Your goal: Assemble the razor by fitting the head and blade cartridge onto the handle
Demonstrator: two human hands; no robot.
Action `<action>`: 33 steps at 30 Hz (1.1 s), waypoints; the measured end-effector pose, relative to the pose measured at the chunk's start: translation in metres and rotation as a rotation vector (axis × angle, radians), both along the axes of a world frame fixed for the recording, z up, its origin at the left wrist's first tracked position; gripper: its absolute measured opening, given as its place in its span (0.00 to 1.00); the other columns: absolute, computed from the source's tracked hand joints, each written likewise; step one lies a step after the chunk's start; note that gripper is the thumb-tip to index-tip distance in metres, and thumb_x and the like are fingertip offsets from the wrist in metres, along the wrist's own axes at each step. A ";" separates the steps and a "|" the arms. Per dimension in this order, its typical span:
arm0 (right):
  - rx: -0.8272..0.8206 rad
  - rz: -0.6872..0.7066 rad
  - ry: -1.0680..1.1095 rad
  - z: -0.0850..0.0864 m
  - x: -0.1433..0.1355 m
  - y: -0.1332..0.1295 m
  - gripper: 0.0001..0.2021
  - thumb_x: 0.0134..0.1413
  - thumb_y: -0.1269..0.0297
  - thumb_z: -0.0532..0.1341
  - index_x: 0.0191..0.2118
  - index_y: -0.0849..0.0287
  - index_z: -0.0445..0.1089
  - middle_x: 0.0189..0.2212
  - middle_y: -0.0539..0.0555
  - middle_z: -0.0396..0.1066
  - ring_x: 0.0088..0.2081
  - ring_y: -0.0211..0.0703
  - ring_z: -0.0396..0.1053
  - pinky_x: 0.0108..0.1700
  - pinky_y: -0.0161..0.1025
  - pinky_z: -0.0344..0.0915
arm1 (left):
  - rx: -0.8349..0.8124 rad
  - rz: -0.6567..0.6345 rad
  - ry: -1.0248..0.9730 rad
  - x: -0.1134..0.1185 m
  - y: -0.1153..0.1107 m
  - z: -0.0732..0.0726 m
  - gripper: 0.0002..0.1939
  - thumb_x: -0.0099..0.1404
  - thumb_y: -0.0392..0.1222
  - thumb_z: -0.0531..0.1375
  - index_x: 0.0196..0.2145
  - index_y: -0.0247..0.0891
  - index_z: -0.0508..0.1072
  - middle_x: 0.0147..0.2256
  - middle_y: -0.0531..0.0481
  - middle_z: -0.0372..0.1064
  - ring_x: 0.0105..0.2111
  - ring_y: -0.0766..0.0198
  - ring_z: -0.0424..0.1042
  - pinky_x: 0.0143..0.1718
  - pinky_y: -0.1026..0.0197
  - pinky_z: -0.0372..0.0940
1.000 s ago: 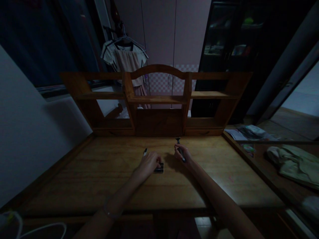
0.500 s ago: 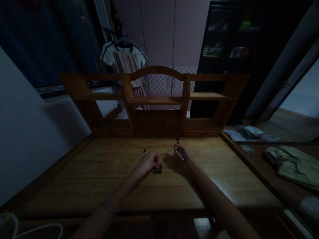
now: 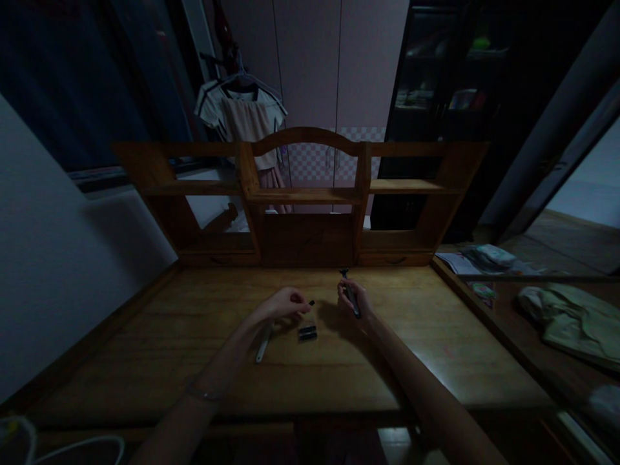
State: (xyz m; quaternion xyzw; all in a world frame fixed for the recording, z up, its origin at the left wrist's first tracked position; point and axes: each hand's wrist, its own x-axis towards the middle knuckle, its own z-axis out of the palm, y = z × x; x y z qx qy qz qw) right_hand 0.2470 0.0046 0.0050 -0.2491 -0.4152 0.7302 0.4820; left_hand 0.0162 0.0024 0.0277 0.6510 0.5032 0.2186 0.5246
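Note:
My right hand (image 3: 355, 300) is wrapped round the dark handle of a razor (image 3: 351, 297), its head pointing up and away from me. My left hand (image 3: 288, 302) pinches a small dark piece (image 3: 311, 303) at its fingertips, perhaps a blade cartridge; it is too small to be sure. Just below those fingertips, a small black case (image 3: 307, 332) with a clear part lies on the wooden desk (image 3: 203, 349). A slim pale handle (image 3: 263, 345) lies under and in front of my left wrist, its far end hidden by that hand.
A wooden shelf unit (image 3: 305, 196) rises along the desk's far edge. To the right, a lower surface bears a pale green cloth (image 3: 581, 323) and papers (image 3: 458, 263). A wall (image 3: 39, 258) borders the left side. White cable (image 3: 82, 440) shows at the bottom left.
My left hand has lifted off the black case and moved slightly away, now with the small dark piece at its fingertips. The pale handle shows more. My right hand has barely moved.

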 end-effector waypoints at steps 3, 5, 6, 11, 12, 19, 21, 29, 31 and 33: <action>0.015 -0.030 -0.017 -0.001 -0.001 0.000 0.14 0.53 0.55 0.53 0.25 0.58 0.63 0.07 0.41 0.48 0.10 0.31 0.43 0.15 0.31 0.43 | -0.084 -0.062 -0.162 0.002 0.009 0.001 0.14 0.48 0.47 0.66 0.27 0.32 0.71 0.29 0.43 0.73 0.25 0.64 0.72 0.21 0.67 0.58; 0.021 -0.050 -0.050 0.000 -0.002 -0.001 0.15 0.53 0.53 0.53 0.24 0.58 0.63 0.07 0.41 0.48 0.10 0.31 0.43 0.15 0.31 0.43 | -0.130 -0.067 -0.292 0.007 0.016 -0.004 0.14 0.50 0.47 0.66 0.27 0.33 0.69 0.27 0.43 0.73 0.24 0.65 0.71 0.21 0.68 0.59; 0.028 -0.058 -0.071 0.001 -0.002 0.000 0.16 0.53 0.51 0.53 0.24 0.58 0.62 0.07 0.42 0.48 0.10 0.31 0.43 0.15 0.31 0.42 | -0.140 -0.059 -0.363 0.009 0.019 -0.007 0.14 0.50 0.46 0.66 0.27 0.32 0.69 0.26 0.44 0.73 0.23 0.66 0.71 0.22 0.68 0.60; 0.125 -0.207 -0.285 0.003 -0.005 0.001 0.25 0.57 0.43 0.42 0.23 0.57 0.61 0.07 0.43 0.47 0.10 0.33 0.43 0.14 0.33 0.40 | -0.128 0.138 -0.704 0.022 0.034 -0.022 0.14 0.51 0.41 0.67 0.33 0.32 0.69 0.31 0.44 0.74 0.30 0.65 0.74 0.35 0.65 0.67; 0.162 -0.254 -0.376 0.004 -0.005 0.001 0.27 0.58 0.43 0.39 0.22 0.57 0.61 0.07 0.44 0.47 0.10 0.34 0.44 0.15 0.33 0.41 | -0.123 0.177 -0.749 0.023 0.036 -0.025 0.14 0.52 0.40 0.67 0.34 0.32 0.70 0.32 0.44 0.74 0.33 0.65 0.74 0.38 0.65 0.67; 0.590 -0.448 -0.925 0.008 -0.010 -0.016 0.19 0.60 0.51 0.48 0.29 0.58 0.67 0.24 0.52 0.67 0.27 0.39 0.64 0.30 0.34 0.55 | -0.148 0.250 -0.834 0.019 0.041 -0.043 0.11 0.55 0.39 0.65 0.34 0.32 0.69 0.36 0.41 0.74 0.37 0.62 0.74 0.41 0.63 0.68; 0.687 -0.447 -1.034 0.009 -0.012 -0.020 0.17 0.62 0.53 0.48 0.31 0.58 0.66 0.25 0.52 0.67 0.28 0.39 0.64 0.31 0.35 0.54 | -0.152 0.245 -0.854 0.018 0.040 -0.045 0.12 0.54 0.38 0.65 0.34 0.33 0.68 0.36 0.42 0.74 0.37 0.62 0.74 0.41 0.63 0.68; 0.649 -0.489 -0.943 0.012 -0.019 -0.023 0.13 0.60 0.54 0.52 0.35 0.57 0.65 0.24 0.49 0.66 0.25 0.38 0.63 0.28 0.34 0.53 | -0.104 0.252 -0.943 0.022 0.040 -0.042 0.13 0.51 0.38 0.67 0.30 0.33 0.66 0.29 0.52 0.70 0.24 0.75 0.67 0.25 0.74 0.60; 0.626 -0.518 -0.888 0.014 -0.021 -0.025 0.11 0.59 0.54 0.53 0.35 0.57 0.65 0.23 0.48 0.65 0.24 0.37 0.61 0.27 0.34 0.52 | -0.104 0.226 -0.934 0.023 0.037 -0.039 0.15 0.50 0.39 0.68 0.31 0.33 0.67 0.29 0.51 0.70 0.25 0.74 0.67 0.27 0.72 0.61; 0.613 -0.538 -0.832 0.016 -0.022 -0.028 0.11 0.59 0.54 0.54 0.34 0.56 0.65 0.22 0.48 0.64 0.23 0.38 0.60 0.27 0.34 0.51 | -0.099 0.203 -0.941 0.023 0.033 -0.036 0.17 0.50 0.40 0.68 0.35 0.34 0.68 0.31 0.50 0.71 0.27 0.72 0.69 0.30 0.70 0.62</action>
